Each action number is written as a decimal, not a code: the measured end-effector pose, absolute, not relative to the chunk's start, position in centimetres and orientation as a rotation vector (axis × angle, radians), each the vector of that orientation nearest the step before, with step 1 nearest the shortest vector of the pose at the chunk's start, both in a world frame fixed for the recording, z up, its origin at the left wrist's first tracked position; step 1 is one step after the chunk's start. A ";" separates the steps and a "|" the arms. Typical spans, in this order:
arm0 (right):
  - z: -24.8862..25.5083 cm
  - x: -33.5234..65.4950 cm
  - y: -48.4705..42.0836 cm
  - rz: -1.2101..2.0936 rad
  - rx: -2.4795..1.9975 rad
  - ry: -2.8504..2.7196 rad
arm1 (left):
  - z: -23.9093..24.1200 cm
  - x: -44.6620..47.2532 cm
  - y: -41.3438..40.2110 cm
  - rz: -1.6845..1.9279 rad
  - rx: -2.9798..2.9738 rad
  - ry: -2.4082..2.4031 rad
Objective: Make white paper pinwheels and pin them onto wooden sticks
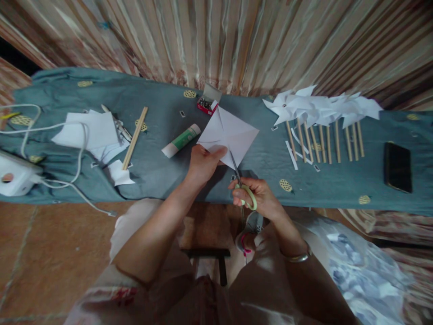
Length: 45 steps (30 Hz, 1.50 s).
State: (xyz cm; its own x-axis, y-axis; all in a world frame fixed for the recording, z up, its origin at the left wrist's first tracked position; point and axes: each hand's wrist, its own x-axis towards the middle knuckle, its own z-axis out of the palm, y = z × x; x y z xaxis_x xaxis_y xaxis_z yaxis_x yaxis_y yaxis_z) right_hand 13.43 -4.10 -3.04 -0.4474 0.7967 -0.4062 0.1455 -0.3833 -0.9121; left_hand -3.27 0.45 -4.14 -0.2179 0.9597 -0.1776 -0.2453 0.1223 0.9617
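Note:
My left hand pinches the near corner of a white square paper with diagonal creases, held above the teal-covered table. My right hand grips pale green-handled scissors, whose blades point up into the paper's lower edge. A glue stick lies just left of the paper. A small red box of pins with its lid up sits behind the paper.
Several finished white paper pinwheels on wooden sticks lie at the right, with a black phone beyond. At the left are a stack of white paper, a loose wooden stick, white cables and a white device. A striped curtain hangs behind.

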 end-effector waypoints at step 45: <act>-3.5 13.4 -4.1 1.828 -1.273 -1.375 | -4.1 -2.8 -0.1 1.297 0.928 1.335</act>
State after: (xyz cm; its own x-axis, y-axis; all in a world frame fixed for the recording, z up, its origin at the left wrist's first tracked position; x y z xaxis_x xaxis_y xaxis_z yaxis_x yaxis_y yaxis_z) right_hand 13.40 -4.12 -3.55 -0.4246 0.8260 -0.3708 0.1274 -0.3510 -0.9277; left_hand -2.80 -0.12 -4.11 -0.1914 0.9705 -0.1465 -0.1183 0.1253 0.9850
